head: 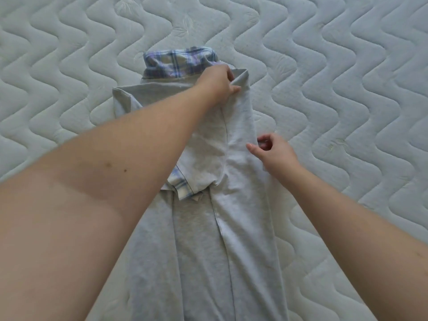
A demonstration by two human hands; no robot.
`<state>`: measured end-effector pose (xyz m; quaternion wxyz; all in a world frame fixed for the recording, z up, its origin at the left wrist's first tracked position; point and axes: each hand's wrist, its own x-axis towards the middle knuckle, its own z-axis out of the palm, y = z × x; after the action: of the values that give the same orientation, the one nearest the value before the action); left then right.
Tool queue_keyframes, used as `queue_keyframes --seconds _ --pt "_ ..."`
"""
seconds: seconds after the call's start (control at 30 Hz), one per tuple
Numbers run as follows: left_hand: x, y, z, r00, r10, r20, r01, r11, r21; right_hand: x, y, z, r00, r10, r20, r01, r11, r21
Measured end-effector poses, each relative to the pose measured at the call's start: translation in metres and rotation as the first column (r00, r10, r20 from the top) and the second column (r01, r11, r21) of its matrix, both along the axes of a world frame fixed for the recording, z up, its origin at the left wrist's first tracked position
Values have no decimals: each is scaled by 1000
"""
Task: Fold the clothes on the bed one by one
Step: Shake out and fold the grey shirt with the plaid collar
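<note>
A long light-grey garment lies lengthwise down the middle of the bed, both long sides folded in toward its centre. It has a blue and white plaid collar at the far end and a plaid cuff showing on the folded sleeve. My left hand reaches to the far right shoulder and pinches the folded grey edge there. My right hand is at the garment's right edge halfway down, fingers curled and pinching the cloth.
A pale quilted mattress with wavy stitching lies under the garment and fills the view on all sides. No other clothes are in view.
</note>
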<state>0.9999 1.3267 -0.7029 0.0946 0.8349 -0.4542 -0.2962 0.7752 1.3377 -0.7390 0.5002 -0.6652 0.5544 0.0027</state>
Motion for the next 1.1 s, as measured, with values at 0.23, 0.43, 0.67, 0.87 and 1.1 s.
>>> queue_keyframes --seconds 0.23,0.43,0.67,0.87,1.1 --pt "1 -35 8 998 -48 -49 51 997 62 1 -5 -3 997 56 49 -57 998 21" --pt "-8 -54 -4 993 45 -107 -44 999 6 -5 -8 -8 999 -17 52 16 999 37" --pt "-5 -51 0 989 -18 -147 33 994 105 -2 -7 -14 999 -22 23 21 1000 20" --pt "8 -39 12 961 -254 108 208 924 320 -2 -8 -18 998 -56 4 56 998 -5" --pt "-16 6 -4 995 32 91 -14 982 -188 1 -8 -21 993 -114 14 114 992 -53"
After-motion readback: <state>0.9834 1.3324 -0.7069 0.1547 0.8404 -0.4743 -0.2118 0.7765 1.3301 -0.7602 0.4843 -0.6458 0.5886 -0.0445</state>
